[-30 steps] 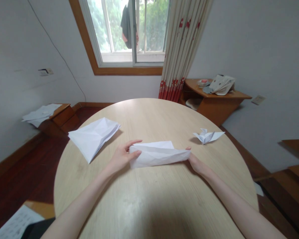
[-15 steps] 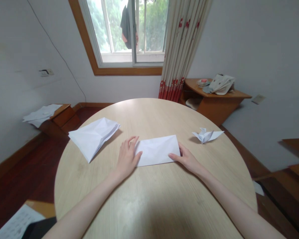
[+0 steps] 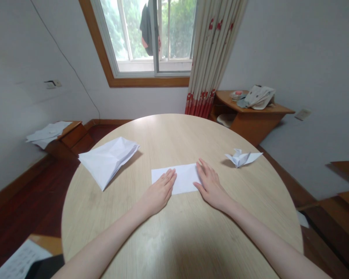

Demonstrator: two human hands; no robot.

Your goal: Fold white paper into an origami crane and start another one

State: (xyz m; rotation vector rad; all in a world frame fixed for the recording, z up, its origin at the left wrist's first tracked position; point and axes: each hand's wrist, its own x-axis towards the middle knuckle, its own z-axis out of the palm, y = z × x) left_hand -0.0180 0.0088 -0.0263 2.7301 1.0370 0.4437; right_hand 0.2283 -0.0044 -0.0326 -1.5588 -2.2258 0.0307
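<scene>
A folded white paper rectangle (image 3: pixel 184 178) lies flat on the round light-wood table (image 3: pixel 180 240). My left hand (image 3: pixel 159 193) rests palm down on its left part, fingers stretched out together. My right hand (image 3: pixel 211 186) lies flat on its right end, fingers spread. Both hands press the paper down and hold nothing.
A larger creased white sheet (image 3: pixel 107 159) lies at the table's left. A small folded paper bird (image 3: pixel 242 158) sits at the right. A wooden side table (image 3: pixel 250 114) with a bag stands behind, curtains (image 3: pixel 212 58) beside the window, a low cabinet (image 3: pixel 69 135) with papers at left.
The paper was held up between both hands, then laid down and folded narrower. Both hands have slid inward onto it and now lie flat on top.
</scene>
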